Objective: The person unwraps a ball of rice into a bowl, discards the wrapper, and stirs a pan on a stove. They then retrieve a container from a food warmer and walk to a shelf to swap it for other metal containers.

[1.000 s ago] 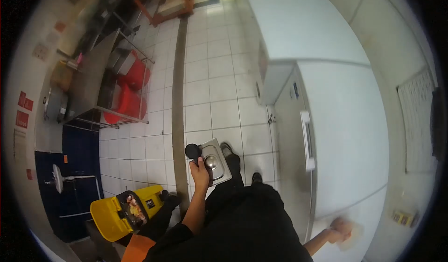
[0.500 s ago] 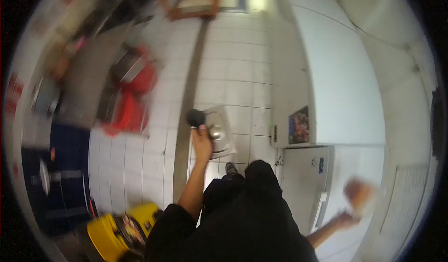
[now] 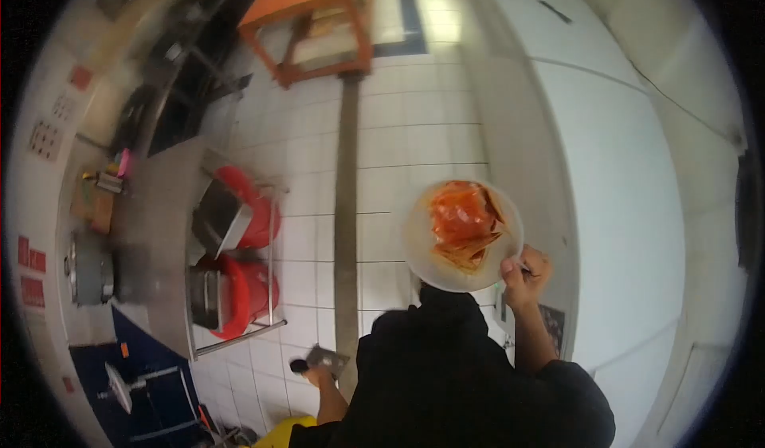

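Observation:
My right hand (image 3: 527,277) grips the rim of a white plate (image 3: 414,249), thumb on top, held out in front of my body. On the plate lies food (image 3: 464,223) covered in red sauce, with thin folded yellowish layers at its lower edge. A small dark tip shows by my right fingers at the rim. Low on the left, my left hand (image 3: 319,376) is closed at a grey, flat-looking metal piece (image 3: 327,359) with a black rounded end, seen small and blurred; its exact kind I cannot tell.
Red tubs (image 3: 263,288) and metal pans (image 3: 209,300) sit in a metal rack at left. An orange wooden table (image 3: 307,9) stands ahead. A long white surface (image 3: 621,209) runs along the right. Something yellow (image 3: 279,434) is low by my left side.
The plate of food has swung from far out on the right to in front of me. My left hand and the metal piece have dropped back toward my left side. The view has shifted.

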`<act>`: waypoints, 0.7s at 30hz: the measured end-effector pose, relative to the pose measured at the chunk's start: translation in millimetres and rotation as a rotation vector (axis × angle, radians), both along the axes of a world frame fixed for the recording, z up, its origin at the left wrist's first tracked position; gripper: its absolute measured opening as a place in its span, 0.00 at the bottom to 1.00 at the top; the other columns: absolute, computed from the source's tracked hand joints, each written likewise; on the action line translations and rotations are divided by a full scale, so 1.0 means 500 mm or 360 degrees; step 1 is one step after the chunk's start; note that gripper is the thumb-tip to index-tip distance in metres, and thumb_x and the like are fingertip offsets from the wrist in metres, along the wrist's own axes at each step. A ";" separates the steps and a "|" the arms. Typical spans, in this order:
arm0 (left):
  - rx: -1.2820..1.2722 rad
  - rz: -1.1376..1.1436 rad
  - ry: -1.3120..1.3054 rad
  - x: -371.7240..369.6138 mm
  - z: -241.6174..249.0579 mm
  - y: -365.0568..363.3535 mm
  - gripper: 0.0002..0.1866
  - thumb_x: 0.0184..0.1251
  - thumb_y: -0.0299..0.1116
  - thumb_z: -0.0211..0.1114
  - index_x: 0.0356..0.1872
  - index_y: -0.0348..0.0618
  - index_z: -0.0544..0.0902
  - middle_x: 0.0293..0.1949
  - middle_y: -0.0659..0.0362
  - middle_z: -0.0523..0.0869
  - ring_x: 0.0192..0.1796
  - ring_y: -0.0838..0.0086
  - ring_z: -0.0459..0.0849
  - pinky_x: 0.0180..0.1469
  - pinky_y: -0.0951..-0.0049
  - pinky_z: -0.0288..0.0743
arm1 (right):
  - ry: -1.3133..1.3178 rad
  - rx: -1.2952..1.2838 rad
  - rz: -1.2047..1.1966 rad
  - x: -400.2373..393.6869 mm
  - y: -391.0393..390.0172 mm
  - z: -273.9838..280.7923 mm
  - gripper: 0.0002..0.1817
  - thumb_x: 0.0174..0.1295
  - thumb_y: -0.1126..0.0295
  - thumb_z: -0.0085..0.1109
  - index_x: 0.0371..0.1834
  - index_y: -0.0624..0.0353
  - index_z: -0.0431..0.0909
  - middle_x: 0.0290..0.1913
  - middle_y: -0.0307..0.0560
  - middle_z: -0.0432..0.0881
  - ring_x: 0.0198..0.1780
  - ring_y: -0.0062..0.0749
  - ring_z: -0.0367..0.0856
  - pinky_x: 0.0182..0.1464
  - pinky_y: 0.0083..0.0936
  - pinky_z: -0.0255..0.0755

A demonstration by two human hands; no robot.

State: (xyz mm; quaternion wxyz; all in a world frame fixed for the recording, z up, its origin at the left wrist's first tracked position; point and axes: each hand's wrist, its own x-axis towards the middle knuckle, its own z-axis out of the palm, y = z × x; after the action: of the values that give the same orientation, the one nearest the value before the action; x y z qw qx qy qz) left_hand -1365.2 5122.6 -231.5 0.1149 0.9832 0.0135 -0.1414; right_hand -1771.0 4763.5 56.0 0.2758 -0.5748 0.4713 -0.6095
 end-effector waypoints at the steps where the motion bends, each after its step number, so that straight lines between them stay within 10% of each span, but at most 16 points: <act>1: 0.0183 0.0115 0.0165 -0.006 0.010 0.027 0.21 0.68 0.38 0.58 0.55 0.33 0.68 0.47 0.41 0.83 0.49 0.48 0.84 0.48 0.53 0.78 | 0.0124 -0.0082 0.0215 0.053 -0.059 0.016 0.24 0.53 0.61 0.64 0.11 0.59 0.62 0.13 0.37 0.62 0.17 0.22 0.60 0.21 0.25 0.52; 12: 0.0314 0.0681 0.0645 0.122 -0.025 -0.336 0.21 0.65 0.43 0.55 0.55 0.43 0.75 0.47 0.44 0.84 0.50 0.47 0.83 0.52 0.53 0.76 | -0.0332 0.1150 0.0717 0.552 -0.575 -0.118 0.20 0.59 0.63 0.63 0.13 0.59 0.68 0.15 0.30 0.63 0.19 0.17 0.60 0.21 0.20 0.50; 17: -0.0247 0.0588 0.0375 0.522 -0.003 -0.955 0.22 0.64 0.45 0.50 0.53 0.44 0.78 0.49 0.42 0.83 0.52 0.48 0.82 0.54 0.53 0.75 | -0.0029 0.1090 0.0543 0.739 -0.842 -0.199 0.15 0.64 0.60 0.53 0.26 0.61 0.75 0.16 0.33 0.65 0.16 0.16 0.60 0.15 0.20 0.48; 21: -0.0508 -0.0449 -0.0186 0.844 0.172 -1.532 0.19 0.75 0.43 0.40 0.43 0.39 0.76 0.40 0.43 0.86 0.38 0.46 0.86 0.39 0.46 0.78 | 0.0019 0.0930 0.0280 0.880 -1.098 -0.186 0.18 0.67 0.55 0.49 0.34 0.61 0.76 0.18 0.32 0.59 0.16 0.18 0.57 0.15 0.19 0.50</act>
State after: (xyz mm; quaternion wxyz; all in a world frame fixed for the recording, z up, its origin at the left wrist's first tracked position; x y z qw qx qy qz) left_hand -943.4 4356.6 -145.6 0.2488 0.9512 -0.1533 -0.0991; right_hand -1330.8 4214.6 -37.0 0.4784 -0.5132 0.5767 -0.4184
